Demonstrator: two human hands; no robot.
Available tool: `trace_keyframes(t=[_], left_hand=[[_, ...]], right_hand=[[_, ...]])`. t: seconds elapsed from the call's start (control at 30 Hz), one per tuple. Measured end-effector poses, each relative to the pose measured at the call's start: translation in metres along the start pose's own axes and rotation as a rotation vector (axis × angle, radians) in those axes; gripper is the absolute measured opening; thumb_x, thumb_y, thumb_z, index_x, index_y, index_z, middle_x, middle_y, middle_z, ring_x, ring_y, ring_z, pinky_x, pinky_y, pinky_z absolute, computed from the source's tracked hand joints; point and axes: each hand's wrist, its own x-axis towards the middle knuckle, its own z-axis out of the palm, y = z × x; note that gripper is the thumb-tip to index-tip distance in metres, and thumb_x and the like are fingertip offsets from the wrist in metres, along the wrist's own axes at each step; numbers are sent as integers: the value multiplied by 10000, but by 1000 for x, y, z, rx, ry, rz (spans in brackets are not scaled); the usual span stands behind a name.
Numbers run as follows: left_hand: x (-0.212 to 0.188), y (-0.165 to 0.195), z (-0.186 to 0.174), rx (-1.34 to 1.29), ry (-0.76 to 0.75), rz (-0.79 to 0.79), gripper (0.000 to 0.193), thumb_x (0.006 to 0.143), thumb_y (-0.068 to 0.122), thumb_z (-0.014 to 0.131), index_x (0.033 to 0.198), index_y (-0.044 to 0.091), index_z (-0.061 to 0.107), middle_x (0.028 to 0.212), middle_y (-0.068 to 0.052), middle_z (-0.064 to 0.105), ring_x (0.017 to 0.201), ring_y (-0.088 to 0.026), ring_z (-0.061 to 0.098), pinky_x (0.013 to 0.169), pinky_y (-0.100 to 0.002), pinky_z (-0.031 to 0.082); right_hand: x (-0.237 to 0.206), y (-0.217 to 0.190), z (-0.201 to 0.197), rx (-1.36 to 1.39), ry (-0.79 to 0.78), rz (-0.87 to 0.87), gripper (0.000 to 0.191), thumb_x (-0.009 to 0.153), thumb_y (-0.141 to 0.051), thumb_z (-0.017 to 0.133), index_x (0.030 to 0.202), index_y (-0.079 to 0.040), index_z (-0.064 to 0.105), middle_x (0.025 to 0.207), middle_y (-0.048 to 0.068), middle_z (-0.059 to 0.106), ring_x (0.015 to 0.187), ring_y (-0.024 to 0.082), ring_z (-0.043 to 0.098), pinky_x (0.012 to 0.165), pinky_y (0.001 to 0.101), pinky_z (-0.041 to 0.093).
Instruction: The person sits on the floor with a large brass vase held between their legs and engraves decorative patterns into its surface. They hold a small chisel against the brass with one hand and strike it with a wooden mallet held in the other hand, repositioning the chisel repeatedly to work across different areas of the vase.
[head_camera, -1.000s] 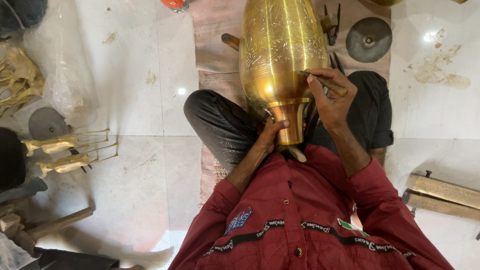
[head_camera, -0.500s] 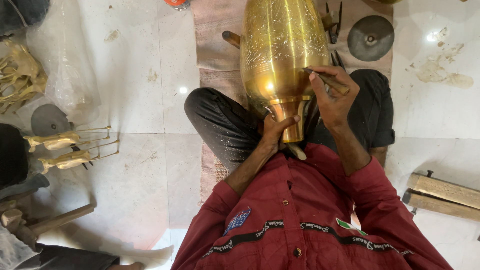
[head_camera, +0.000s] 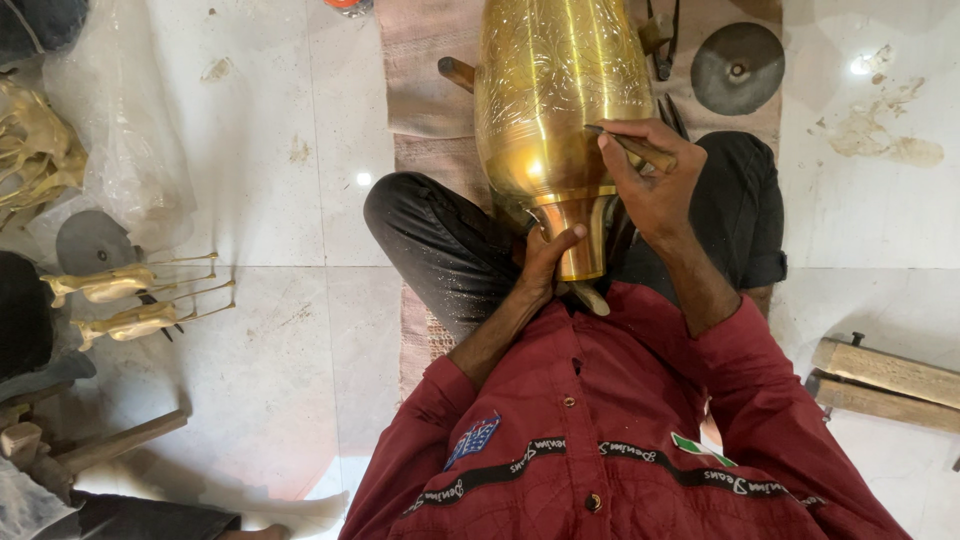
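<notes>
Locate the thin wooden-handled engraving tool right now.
Head view, right of centre: the engraving tool sits in the right hand, tip against the brass vase.

Pretty bright shot overall, light seems to come from overhead. The white tiled floor (head_camera: 270, 330) throws back small hot spots, one left of the knee and a stronger one top right. The brass vase (head_camera: 560, 100) is the glare magnet: long vertical highlight streaks down its body, and the engraving washes out there. Shadows are soft, pooling under the legs and along the bottom left. Focus is sharp mid-frame; the edges bend a bit, wide-lens style.
</notes>
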Motion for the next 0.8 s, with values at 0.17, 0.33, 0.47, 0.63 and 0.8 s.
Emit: trace_keyframes(t=[0.17, 0.33, 0.47, 0.63, 0.8], left_hand=[[3, -9, -8, -5, -23, -3, 759, 843, 353, 790, 1405, -70, 504, 1224, -191, 652, 1129, -263, 655, 987, -406, 550], [4, -11, -10, -4, -15, -16, 751, 842, 343, 790, 1395, -75, 502, 1215, -194, 653, 1118, -266, 660, 978, -407, 557], [2, -10, -10, -6, -25, -8, 751, 844, 340, 789, 1393, -84, 501, 1211, -193, 653, 1111, -266, 660, 972, -405, 559], [2, -11, -11, -11, -18, -19, 760, 843, 334, 798, 1391, -96, 494, 1223, -198, 647, 1127, -263, 657, 992, -403, 551], [4, -13, -12, 38, 21, -65, 814, 811, 359, 807, 1395, -84, 451, 1227, -212, 640, 1164, -272, 657, 1026, -408, 552]], right_hand=[[4, -5, 3, -21, -43, -102, 136, 1047, 29, 732, 1180, 56, 738, 1115, 104, 740, 991, 110, 707, 843, 217, 570], [6, -9, 5, -98, -46, -146, 132, 1033, 24, 746, 1163, 47, 745, 1071, 106, 756, 939, 104, 716, 789, 217, 566], [5, -12, 6, -99, -51, -145, 137, 1039, 11, 740, 1172, 42, 736, 1087, 111, 758, 970, 116, 734, 807, 227, 585], [4, -11, 7, -166, -33, -186, 134, 1031, 7, 757, 1160, 38, 743, 1064, 119, 763, 934, 131, 743, 779, 232, 583], [5, -10, 6, -179, -49, -211, 130, 1040, -2, 757, 1165, 29, 742, 1079, 125, 764, 955, 139, 754, 796, 237, 604]])
